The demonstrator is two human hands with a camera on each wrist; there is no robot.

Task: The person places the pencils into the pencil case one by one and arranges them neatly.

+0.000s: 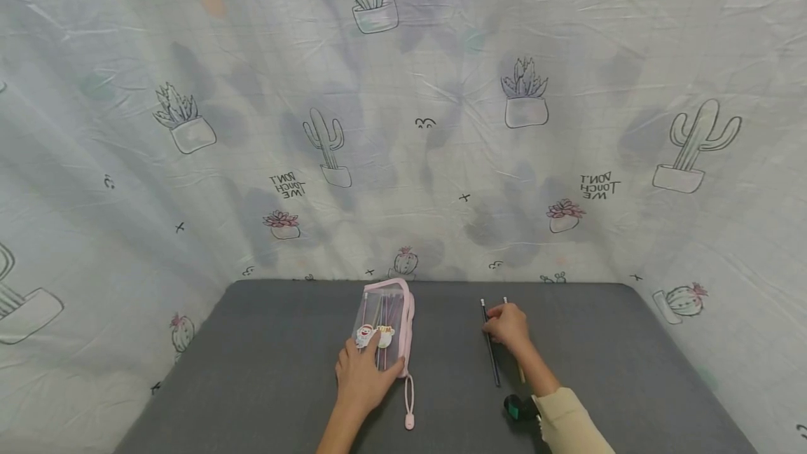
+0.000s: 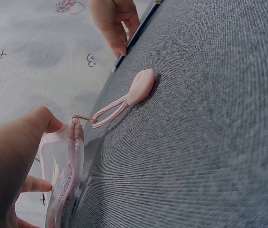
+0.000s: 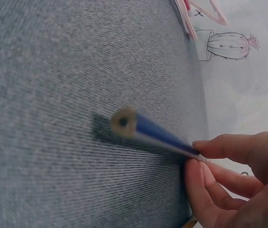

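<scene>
A clear pencil case with pink trim and cartoon stickers lies on the grey table, long pencil-like sticks showing inside. My left hand holds its near end, thumb along the zipper edge and fingers over the clear face and far side. From the zipper hangs a pink cord pull. Thumb and fingertips of my right hand pinch a dark blue pencil toward its white-tipped far end; its near end is flat-cut, unsharpened. Beside it a yellow pencil is mostly hidden under the right hand.
The grey table reaches back to a hanging cloth printed with cacti, which also closes off both sides. A black device with a green patch sits by the right sleeve.
</scene>
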